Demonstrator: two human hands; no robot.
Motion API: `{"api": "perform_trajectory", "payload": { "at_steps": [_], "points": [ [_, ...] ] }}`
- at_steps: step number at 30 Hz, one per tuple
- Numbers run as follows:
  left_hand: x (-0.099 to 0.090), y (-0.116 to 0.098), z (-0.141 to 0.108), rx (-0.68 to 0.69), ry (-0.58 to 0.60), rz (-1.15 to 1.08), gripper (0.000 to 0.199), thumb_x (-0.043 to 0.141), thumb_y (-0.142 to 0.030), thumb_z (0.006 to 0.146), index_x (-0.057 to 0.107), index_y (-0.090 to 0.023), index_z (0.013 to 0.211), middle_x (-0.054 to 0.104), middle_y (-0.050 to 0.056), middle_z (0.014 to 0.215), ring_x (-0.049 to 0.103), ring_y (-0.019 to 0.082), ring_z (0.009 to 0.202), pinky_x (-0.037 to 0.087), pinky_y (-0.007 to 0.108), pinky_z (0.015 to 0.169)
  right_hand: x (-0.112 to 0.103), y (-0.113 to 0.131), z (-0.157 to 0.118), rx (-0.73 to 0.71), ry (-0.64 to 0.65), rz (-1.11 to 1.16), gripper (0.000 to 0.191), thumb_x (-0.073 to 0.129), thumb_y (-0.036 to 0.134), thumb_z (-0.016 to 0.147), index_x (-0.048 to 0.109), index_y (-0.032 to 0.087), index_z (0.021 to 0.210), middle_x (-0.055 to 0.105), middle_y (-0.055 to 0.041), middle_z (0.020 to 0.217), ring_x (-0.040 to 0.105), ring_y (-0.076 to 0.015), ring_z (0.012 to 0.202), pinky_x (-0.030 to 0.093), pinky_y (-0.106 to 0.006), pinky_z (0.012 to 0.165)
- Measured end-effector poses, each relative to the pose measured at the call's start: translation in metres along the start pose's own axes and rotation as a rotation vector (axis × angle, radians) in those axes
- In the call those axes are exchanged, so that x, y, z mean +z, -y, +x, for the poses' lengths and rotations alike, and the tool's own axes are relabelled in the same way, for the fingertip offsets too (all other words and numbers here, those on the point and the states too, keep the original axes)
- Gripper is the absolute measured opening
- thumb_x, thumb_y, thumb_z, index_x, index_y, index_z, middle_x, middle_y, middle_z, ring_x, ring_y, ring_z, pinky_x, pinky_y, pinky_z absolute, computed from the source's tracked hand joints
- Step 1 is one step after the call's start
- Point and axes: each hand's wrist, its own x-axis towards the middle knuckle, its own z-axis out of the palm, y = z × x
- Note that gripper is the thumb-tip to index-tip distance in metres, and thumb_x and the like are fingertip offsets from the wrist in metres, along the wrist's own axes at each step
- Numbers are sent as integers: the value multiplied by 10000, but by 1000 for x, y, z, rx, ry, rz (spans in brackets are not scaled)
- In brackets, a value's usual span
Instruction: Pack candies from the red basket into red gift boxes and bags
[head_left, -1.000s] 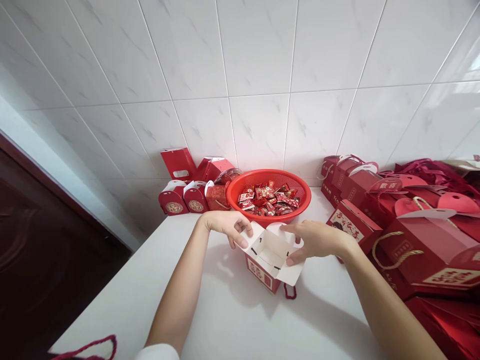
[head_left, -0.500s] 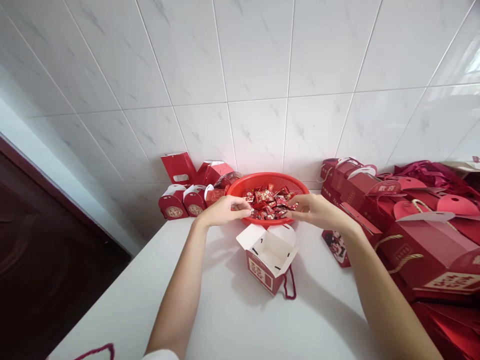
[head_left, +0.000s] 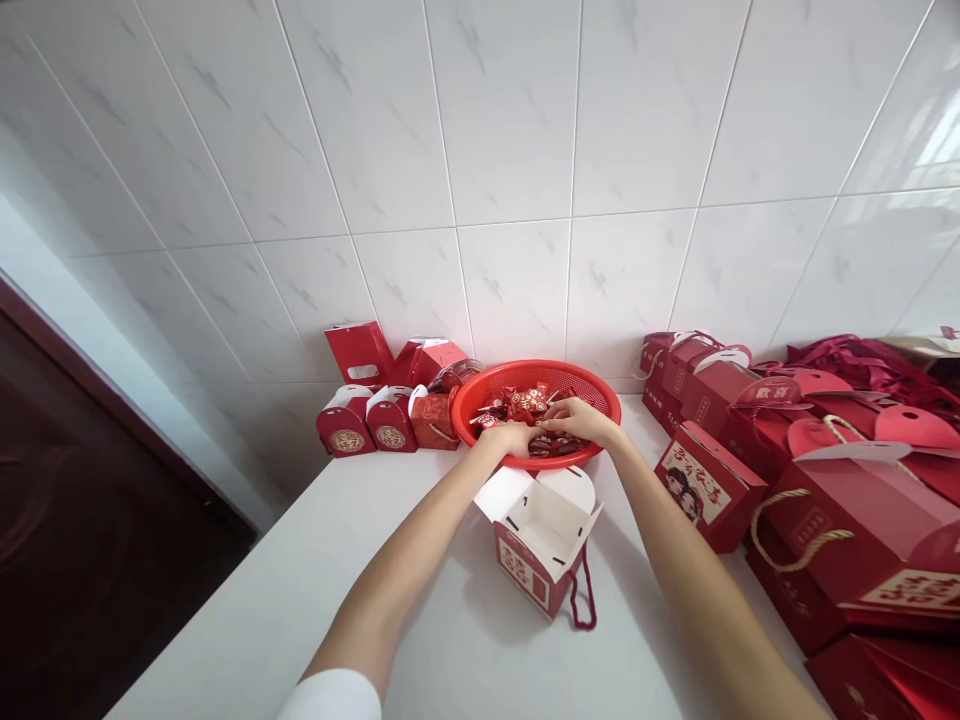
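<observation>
A red plastic basket (head_left: 607, 398) near the wall holds many red-wrapped candies (head_left: 529, 400). My left hand (head_left: 511, 438) reaches over its front rim into the candies, its fingertips hidden among them. Beside it, my right hand (head_left: 576, 418) reaches in from the right with curled fingers on the candies; whether it grips one is unclear. In front of the basket stands a small red box (head_left: 536, 560) with its white flaps spread and its inside visible. A dark red cord hangs at the box's right side.
Small red boxes (head_left: 345, 425) stand left of the basket. On the right, red gift boxes (head_left: 847, 500) with rope handles are piled up, with dark red ribbons (head_left: 855, 365) behind. A tiled wall (head_left: 510, 280) rises behind the white table (head_left: 247, 610).
Both hands have moved inward and closer together, down into the candies. The view has shifted slightly, and more of the picture-fronted box at the right shows.
</observation>
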Motion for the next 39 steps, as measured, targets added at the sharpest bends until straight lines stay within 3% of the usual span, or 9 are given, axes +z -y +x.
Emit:
{"api": "perform_trajectory", "payload": {
  "at_steps": [4,9,14,17,23,27,32,35,39],
  "points": [
    [2,-1,0,11,-42,-15,659,699,-148,649,639,-218,1301,660,173,1321,613,398,1198,490,462,988,-1,-2,1,-1,8,-44,136,644,256,838,669,123,851,634,-11,733,560,-115,661,425,-220,613],
    [4,7,-3,29,-120,-126,541,680,-227,701,673,-192,1241,682,134,1295,641,345,1163,514,383,964,2,-8,1,-54,-59,-3,238,594,351,884,651,120,890,634,-23,760,555,-128,692,421,-241,649],
    [11,14,6,123,-399,-491,481,655,-189,703,676,-155,1182,728,80,1173,664,274,1071,508,333,948,3,-14,2,-138,-158,112,436,540,566,881,640,145,829,593,-1,718,518,-131,676,411,-259,637],
    [14,15,9,108,-491,-559,343,614,-206,758,692,-146,1087,740,71,1097,663,268,1029,514,350,913,1,-15,2,-149,-166,237,486,554,639,843,639,163,808,586,6,709,522,-134,667,422,-263,614],
    [18,17,8,167,-643,-809,244,729,-307,764,702,-161,958,754,50,973,672,251,934,523,344,847,-1,-16,2,-95,-115,497,393,804,411,719,697,192,1028,730,-44,939,662,-182,854,534,-285,753],
    [24,23,16,247,-706,-1045,387,765,-361,762,675,-146,1071,751,87,1009,684,255,942,534,368,846,0,-15,2,-31,-104,556,483,866,355,648,685,204,1069,730,-28,856,669,-168,728,547,-257,595],
    [24,21,16,289,-761,-1188,472,781,-400,762,634,-156,1138,725,115,1137,684,257,1005,539,388,901,0,-16,2,9,-53,604,674,913,244,539,647,203,1156,723,1,792,644,-146,576,517,-245,476],
    [20,14,9,247,-739,-1266,458,762,-403,792,610,-174,1158,716,107,1159,691,250,991,562,358,838,0,-20,5,-35,-72,609,646,906,178,521,661,177,1119,675,33,635,618,-142,526,485,-228,459],
    [15,10,0,73,-673,-1305,411,675,-516,862,628,-217,1141,727,64,1078,711,233,898,563,326,760,0,-23,9,-44,-194,587,496,869,136,545,698,156,1010,691,15,654,613,-135,550,478,-226,484]
  ]
}}
